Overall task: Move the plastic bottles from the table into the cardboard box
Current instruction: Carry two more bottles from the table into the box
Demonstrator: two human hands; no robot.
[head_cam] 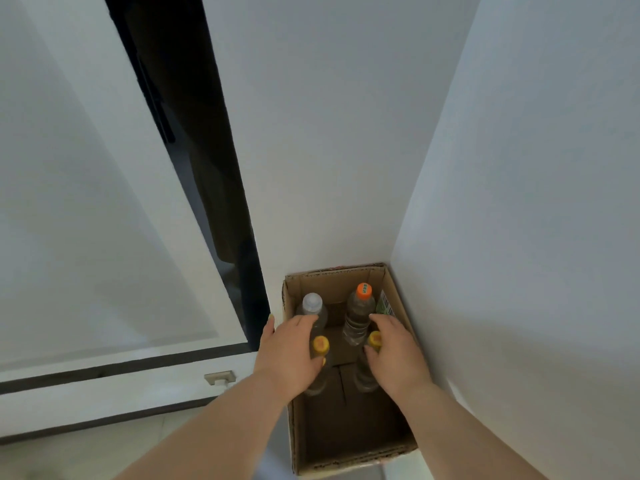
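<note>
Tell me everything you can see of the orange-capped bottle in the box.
The orange-capped bottle is clear ribbed plastic with a printed orange cap. It stands upright in the far right part of the cardboard box, beside the white-capped bottle. The right hand reaches in just in front of it; contact cannot be told.

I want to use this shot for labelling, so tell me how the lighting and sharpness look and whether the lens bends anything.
Head view: soft, dim, even light, no glare; the near floor of the cardboard box lies in deep shadow; wide-angle distortion leans the walls and door frame; left hand and right hand look slightly soft, the orange-capped bottle sharper.
</note>
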